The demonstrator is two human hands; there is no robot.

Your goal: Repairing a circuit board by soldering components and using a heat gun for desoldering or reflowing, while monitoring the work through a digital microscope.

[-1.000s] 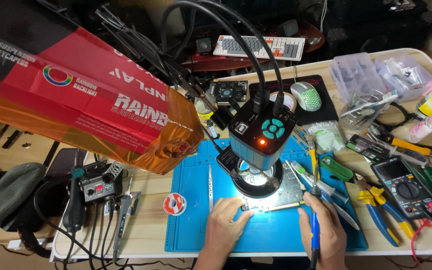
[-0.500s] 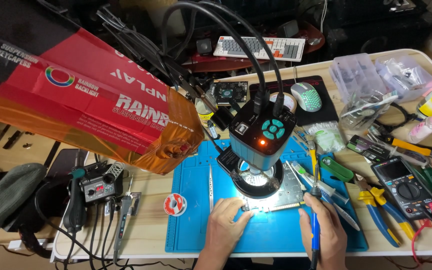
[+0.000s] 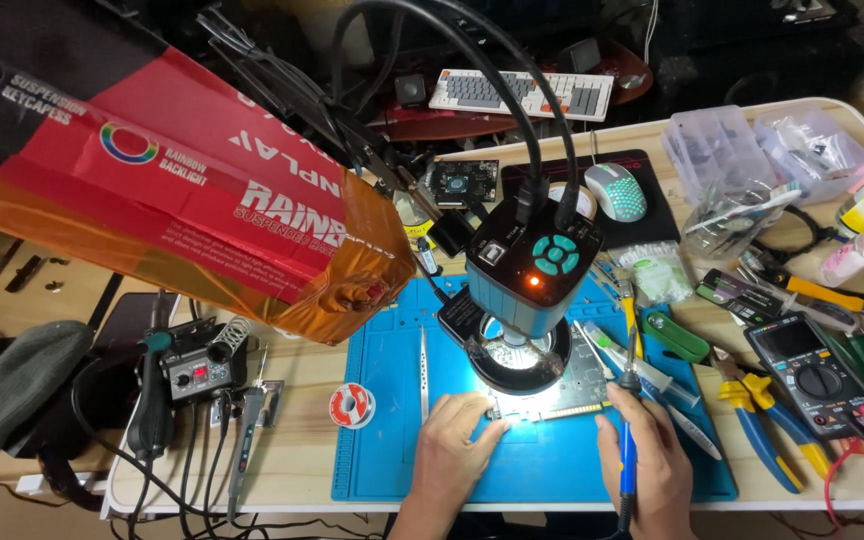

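Observation:
My left hand (image 3: 450, 458) rests on the blue work mat (image 3: 392, 370), fingertips pressing the near-left edge of a brightly lit circuit board (image 3: 562, 395). My right hand (image 3: 652, 465) grips a blue-handled soldering iron (image 3: 629, 440) upright, its tip pointing up near the board's right side. Directly over the board hangs a teal microscope camera (image 3: 532, 265) with a ring light (image 3: 518, 360), which hides much of the board.
A solder spool (image 3: 351, 406) and tweezers (image 3: 423, 370) lie on the mat's left. A soldering station (image 3: 202, 368) stands further left. Multimeter (image 3: 814, 370), blue pliers (image 3: 760, 425) and loose tools crowd the right. A red and orange box (image 3: 182, 190) overhangs the left side.
Almost nothing has moved. The right hand has shifted the soldering iron very slightly; the left hand stays on the board's edge.

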